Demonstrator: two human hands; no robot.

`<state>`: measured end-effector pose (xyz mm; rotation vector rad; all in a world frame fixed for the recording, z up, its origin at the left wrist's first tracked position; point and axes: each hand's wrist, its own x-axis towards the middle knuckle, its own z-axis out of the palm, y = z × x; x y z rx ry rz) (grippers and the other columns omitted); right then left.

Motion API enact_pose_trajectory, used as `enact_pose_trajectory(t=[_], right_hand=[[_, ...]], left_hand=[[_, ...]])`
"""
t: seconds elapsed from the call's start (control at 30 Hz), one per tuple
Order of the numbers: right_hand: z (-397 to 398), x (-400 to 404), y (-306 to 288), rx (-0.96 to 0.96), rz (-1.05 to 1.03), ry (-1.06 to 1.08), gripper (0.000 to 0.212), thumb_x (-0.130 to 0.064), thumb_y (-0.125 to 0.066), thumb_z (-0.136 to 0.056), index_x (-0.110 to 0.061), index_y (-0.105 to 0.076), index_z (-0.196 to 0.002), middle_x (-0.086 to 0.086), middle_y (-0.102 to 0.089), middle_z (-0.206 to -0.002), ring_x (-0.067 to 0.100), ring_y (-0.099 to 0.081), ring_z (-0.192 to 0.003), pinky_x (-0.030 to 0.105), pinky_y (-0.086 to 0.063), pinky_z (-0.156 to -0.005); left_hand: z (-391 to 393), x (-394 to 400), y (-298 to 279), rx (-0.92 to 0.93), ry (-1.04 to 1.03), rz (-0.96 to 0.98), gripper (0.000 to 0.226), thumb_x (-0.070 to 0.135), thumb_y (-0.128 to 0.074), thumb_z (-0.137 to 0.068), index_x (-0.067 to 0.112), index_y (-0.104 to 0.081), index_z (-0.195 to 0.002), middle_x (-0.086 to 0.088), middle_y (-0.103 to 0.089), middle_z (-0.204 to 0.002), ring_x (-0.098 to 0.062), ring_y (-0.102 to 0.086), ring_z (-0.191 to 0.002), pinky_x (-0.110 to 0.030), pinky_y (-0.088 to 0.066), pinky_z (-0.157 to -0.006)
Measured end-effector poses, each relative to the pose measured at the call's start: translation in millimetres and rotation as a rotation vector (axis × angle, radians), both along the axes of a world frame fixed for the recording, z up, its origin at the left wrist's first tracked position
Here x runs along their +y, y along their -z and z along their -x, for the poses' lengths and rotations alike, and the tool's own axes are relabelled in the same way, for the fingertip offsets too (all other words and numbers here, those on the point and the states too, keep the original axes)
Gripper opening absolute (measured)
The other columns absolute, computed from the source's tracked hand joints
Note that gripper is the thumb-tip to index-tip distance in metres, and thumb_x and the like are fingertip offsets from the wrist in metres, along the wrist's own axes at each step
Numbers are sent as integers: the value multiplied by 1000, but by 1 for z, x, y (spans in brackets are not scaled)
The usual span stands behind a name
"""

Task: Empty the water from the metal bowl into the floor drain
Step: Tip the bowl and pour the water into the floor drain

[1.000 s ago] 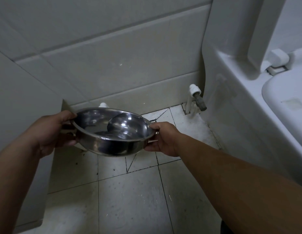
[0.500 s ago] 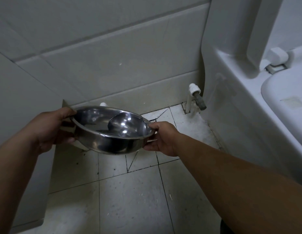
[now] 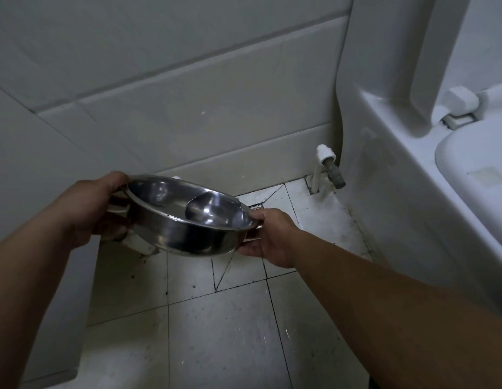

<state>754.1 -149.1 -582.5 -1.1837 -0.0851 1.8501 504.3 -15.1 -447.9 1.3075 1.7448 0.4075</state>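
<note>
1. Forearms, two: both are extended forward over the tiled floor (image 3: 221,338), entering from the lower left and lower right.
2. Right hand (image 3: 268,237), one: the fingers are curled under the right rim of the bowl and a small side handle is gripped.
3. Left hand (image 3: 92,209), one: the thumb is laid over the left rim and the fingers are wrapped beneath, where a second handle is held.
4. Metal bowl (image 3: 188,220), one: it is held in the air between both hands, above the floor near the wall. Compared with a second ago, the left side has been raised and the right side lowered, so the bowl is now tilted toward the right. A shallow pool of water is seen gathered at the lowered right side; no stream is seen leaving the rim. The pour is judged to be beginning.
5. Floor drain (image 3: 255,205), one: only a dark corner is visible just beyond the right rim.
6. Pipe stub (image 3: 328,167), one, by the wall.
7. Toilet (image 3: 412,169), one, at the right.
</note>
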Motion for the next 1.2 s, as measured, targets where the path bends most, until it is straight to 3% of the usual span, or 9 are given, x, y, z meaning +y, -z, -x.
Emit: enact_pose_trajectory(t=[0.13, 0.3, 0.43, 0.6, 0.77, 1.0, 1.1, 1.2], right_hand=[[2, 1, 0, 10, 8, 9, 21, -18, -47, -101, -3, -60, -107, 30, -67, -115, 43, -73, -91, 37, -62, -57], [6, 3, 2, -2, 10, 14, 19, -19, -47, -101, -4, -60, -101, 30, -68, -115, 42, -73, -88, 37, -63, -57], [6, 4, 4, -6, 19, 19, 18, -17, -46, -99, -5, -59, -97, 29, -69, -110, 41, -74, -84, 38, -63, -59], [5, 4, 12, 8, 30, 37, 34, -20, -47, -100, 1, -63, -121, 29, -71, -111, 41, -78, -82, 40, -64, -62], [3, 6, 16, 45, 30, 56, 29, -21, -50, -99, -3, -66, -114, 31, -73, -108, 45, -78, -82, 41, -65, -63], [3, 10, 26, 97, 22, 82, 28, -17, -48, -98, -2, -68, -110, 33, -73, -109, 50, -76, -89, 58, -61, -91], [2, 13, 29, 139, 23, 90, 28, -15, -48, -96, 0, -68, -111, 32, -77, -97, 52, -75, -92, 60, -61, -91], [2, 16, 29, 182, 31, 84, 31, -14, -45, -97, 1, -65, -115, 31, -77, -92, 54, -74, -93, 56, -65, -79]], left_hand=[[-1, 2, -2, 23, 19, 2, 29, 41, -56, -94, 16, -71, -93, -9, -63, -89, -31, -65, -54, -30, -55, -47], [-4, 5, -3, 25, 20, -13, 32, 42, -57, -94, 13, -70, -97, -11, -61, -89, -34, -60, -59, -34, -50, -62], [-7, 11, -2, 44, 11, -12, 32, 45, -58, -93, 15, -68, -94, -10, -64, -90, -31, -63, -49, -31, -54, -53], [-12, 18, 3, 84, 21, 1, 35, 50, -57, -94, 17, -66, -94, -10, -65, -93, -24, -66, -39, -25, -50, -35], [-18, 24, 3, 92, 27, -7, 36, 53, -57, -92, 18, -66, -93, -12, -64, -93, -22, -65, -35, -26, -49, -32], [-31, 33, -1, 171, 49, 16, 40, 60, -54, -89, 22, -67, -93, -12, -67, -96, -33, -68, -61, -25, -52, -39], [-39, 35, -4, 167, 45, 32, 42, 60, -55, -89, 20, -67, -95, -14, -66, -97, -37, -69, -67, -28, -54, -39], [-46, 39, -7, 216, 58, 30, 43, 61, -52, -91, 20, -66, -95, -15, -66, -97, -37, -68, -64, -26, -53, -39]])
